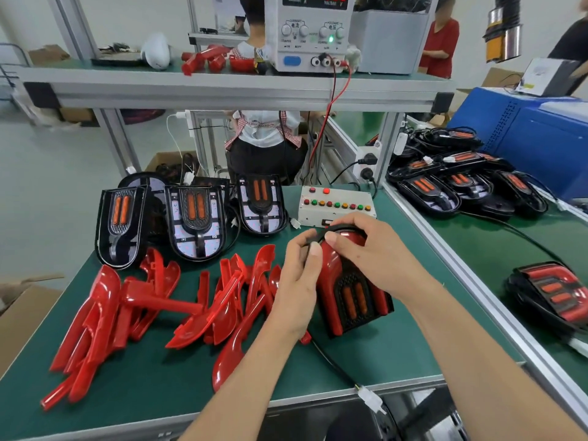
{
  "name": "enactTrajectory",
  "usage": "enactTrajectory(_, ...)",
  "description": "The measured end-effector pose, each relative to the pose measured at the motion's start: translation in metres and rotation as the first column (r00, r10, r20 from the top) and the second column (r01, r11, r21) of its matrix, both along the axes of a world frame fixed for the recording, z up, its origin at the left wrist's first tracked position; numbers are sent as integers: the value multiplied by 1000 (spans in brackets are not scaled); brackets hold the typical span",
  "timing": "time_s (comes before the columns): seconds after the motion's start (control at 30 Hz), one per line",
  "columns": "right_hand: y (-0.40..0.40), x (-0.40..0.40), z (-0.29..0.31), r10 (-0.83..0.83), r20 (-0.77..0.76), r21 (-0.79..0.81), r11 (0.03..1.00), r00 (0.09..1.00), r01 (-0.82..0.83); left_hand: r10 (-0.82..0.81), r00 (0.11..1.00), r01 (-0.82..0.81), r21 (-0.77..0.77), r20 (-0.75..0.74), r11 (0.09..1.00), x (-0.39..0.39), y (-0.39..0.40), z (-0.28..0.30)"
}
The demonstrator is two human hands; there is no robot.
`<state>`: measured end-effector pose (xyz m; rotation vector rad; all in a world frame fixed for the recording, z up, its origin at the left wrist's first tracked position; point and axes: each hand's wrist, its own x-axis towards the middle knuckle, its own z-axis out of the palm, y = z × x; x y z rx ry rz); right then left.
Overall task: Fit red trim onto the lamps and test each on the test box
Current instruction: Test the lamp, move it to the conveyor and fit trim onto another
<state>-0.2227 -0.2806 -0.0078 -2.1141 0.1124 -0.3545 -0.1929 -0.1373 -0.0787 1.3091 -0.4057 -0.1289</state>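
With both hands, left hand (297,275) and right hand (369,249), gripping the lamp (350,291) before the test box (334,203), we risk uneven pressure unseating its red trim (331,259).

Both forearms are reaching in from the lower edge, converging toward centre. Left hand (300,281) is showing its back to the camera, fingers curling, thumb pressing up near the right fingertips. Right hand (366,249) is arching palm-down, fingers bending and gripping, wrist angling inward.
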Motion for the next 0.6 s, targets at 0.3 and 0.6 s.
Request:
enactTrajectory(0.3, -10, 9, -8, -147, -52, 339, 928, 988, 156, -100, 995, 89, 267, 27, 960, -17, 7, -20)
enactTrajectory(0.6, -21, 9, -3, -68, -44, 348, 934, 997, 79, -86, 996, 79, 248, 17, 965, -9, 4, -17)
